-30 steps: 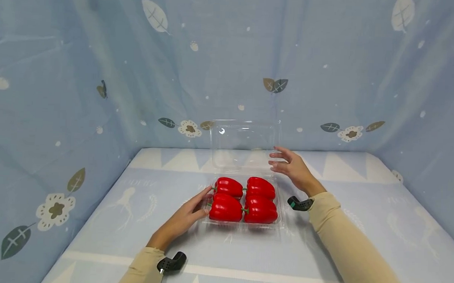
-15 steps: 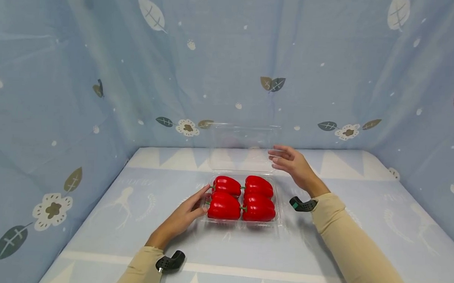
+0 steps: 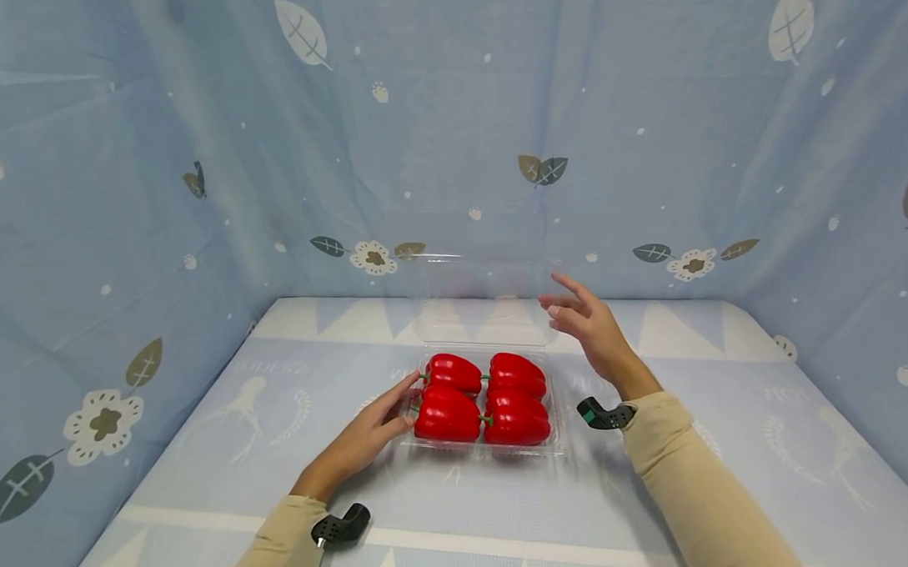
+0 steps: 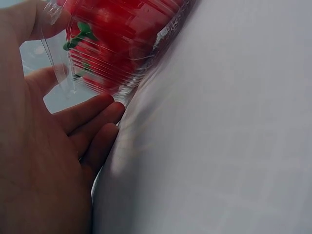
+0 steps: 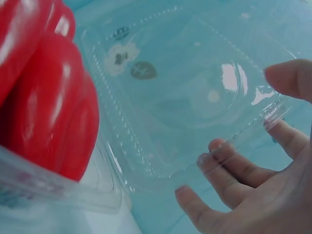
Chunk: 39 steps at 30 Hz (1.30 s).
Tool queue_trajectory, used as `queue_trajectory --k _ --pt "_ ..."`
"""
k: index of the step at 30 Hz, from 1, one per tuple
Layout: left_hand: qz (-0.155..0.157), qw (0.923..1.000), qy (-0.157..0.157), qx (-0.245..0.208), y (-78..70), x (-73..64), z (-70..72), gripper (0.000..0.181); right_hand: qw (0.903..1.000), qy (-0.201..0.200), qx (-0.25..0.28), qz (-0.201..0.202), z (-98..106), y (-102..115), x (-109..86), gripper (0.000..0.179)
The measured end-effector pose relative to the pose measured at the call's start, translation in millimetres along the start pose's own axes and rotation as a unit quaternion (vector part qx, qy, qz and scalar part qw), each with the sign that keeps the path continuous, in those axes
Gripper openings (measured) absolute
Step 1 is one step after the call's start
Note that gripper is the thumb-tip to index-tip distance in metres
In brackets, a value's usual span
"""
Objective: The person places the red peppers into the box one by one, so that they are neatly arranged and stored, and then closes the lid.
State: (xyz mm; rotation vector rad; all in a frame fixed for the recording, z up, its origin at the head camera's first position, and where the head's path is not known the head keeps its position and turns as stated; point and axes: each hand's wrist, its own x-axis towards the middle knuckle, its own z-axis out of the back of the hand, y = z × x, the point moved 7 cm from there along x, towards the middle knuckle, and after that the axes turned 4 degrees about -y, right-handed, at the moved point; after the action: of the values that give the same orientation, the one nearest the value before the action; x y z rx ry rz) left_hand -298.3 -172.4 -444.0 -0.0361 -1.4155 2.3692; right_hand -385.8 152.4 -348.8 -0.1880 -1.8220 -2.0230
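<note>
Several red bell peppers point(image 3: 447, 414) with green stems lie in a clear plastic clamshell box point(image 3: 486, 448) in the head view. Its transparent lid point(image 3: 483, 309) stands raised at the back, hinged to the base. My left hand point(image 3: 369, 435) rests against the box's left side, fingers extended; in the left wrist view the fingertips point(image 4: 109, 105) sit low at the ribbed wall and the thumb is up by the rim. At the lid's right edge is my right hand point(image 3: 595, 326), spread. The right wrist view has its fingers point(image 5: 234, 183) along the lid's edge, thumb point(image 5: 290, 80) apart from them.
A pale patterned cloth covers the table point(image 3: 446, 500). Blue curtains point(image 3: 460, 108) with leaf and flower prints hang behind and on both sides. Black bands point(image 3: 343, 525) are on both wrists.
The lid's top edge has come down slightly in the head view. My right index finger has lifted and spread from the others. The left hand stays at the box's side.
</note>
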Motion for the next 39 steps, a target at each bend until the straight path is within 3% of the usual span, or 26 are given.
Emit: queue_trajectory --k 11,20,29,33,36,39 --pt "-0.016 0.9999 -0.002 -0.005 -5.3 2.1 2.5 0.068 0.9979 -0.032 0.033 0.046 -6.9 24.8 -15.2 0.054" --pt "-0.019 0.9997 -0.009 -0.013 -6.2 2.4 4.3 0.067 0.9934 -0.059 0.084 0.051 -9.1 25.4 -29.9 0.049" --pt "0.002 0.9996 -0.018 -0.019 0.5 1.9 6.2 0.065 0.9962 -0.058 0.031 0.058 -10.1 24.6 -45.3 0.046" --pt "0.001 0.9996 -0.022 -0.019 -1.4 1.4 6.7 0.065 0.9960 -0.058 -0.038 0.057 -8.6 24.8 -53.9 0.037" --pt "0.000 0.9995 -0.027 -0.016 -2.9 0.1 7.8 0.065 0.9943 -0.045 -0.077 0.059 -9.2 25.1 -61.4 0.034" --pt "0.000 0.9992 -0.038 -0.013 -4.4 -1.8 9.8 0.064 0.9944 -0.023 -0.084 0.060 -11.3 24.2 -68.4 0.036"
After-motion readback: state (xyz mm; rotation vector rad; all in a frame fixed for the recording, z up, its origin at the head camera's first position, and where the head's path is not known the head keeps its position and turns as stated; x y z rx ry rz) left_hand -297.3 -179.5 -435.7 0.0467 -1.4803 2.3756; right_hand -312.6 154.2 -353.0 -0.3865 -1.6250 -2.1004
